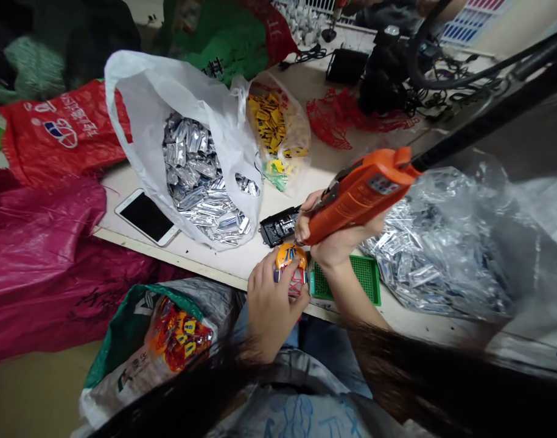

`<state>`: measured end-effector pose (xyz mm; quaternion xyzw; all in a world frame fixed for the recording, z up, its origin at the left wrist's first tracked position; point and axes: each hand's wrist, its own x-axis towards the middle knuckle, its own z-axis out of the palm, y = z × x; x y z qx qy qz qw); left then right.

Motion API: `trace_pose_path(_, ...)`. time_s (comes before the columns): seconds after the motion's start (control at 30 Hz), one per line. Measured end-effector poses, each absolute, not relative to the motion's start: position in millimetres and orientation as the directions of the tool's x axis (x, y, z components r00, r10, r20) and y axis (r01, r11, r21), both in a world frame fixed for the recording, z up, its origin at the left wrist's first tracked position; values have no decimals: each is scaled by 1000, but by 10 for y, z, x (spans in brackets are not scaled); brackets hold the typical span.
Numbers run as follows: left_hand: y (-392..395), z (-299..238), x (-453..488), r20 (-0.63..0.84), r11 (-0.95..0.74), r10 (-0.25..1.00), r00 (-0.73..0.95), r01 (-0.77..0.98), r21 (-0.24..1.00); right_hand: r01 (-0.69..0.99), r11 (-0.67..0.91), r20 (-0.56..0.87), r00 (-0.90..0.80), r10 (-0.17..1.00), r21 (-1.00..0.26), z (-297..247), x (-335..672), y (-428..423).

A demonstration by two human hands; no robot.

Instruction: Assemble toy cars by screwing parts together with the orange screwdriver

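Observation:
My left hand (269, 304) is closed round a small round toy (291, 263) with an orange top and a red and blue body, held at the table's front edge. My right hand (337, 237) grips an orange electric screwdriver (363, 193), its tip pointing down onto the toy's top. A black cable runs from the screwdriver's rear up to the right. A small black plastic part (279, 226) lies on the table just behind the toy.
A white bag of silver pieces (200, 176) stands left of my hands; a clear bag of similar silver pieces (442, 243) lies right. A green mesh tray (364, 277), a white phone (147, 217), a bag of yellow pieces (276, 128) and a sack of toys (180, 334) are near.

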<state>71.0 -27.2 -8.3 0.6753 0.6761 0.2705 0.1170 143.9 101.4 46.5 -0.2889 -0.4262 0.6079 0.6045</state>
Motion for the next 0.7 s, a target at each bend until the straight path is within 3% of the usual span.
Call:
trace_pose_path(0.17,-273,-92,720,213,-54,975,-63,862,504,-423,8,124,-247,961,-906,460,1329,1015)
trace_pose_path(0.7,-275,-110,724,244,-61,967,-68,871,487,-520,-5,115,-198,973,-854,357,1248,926)
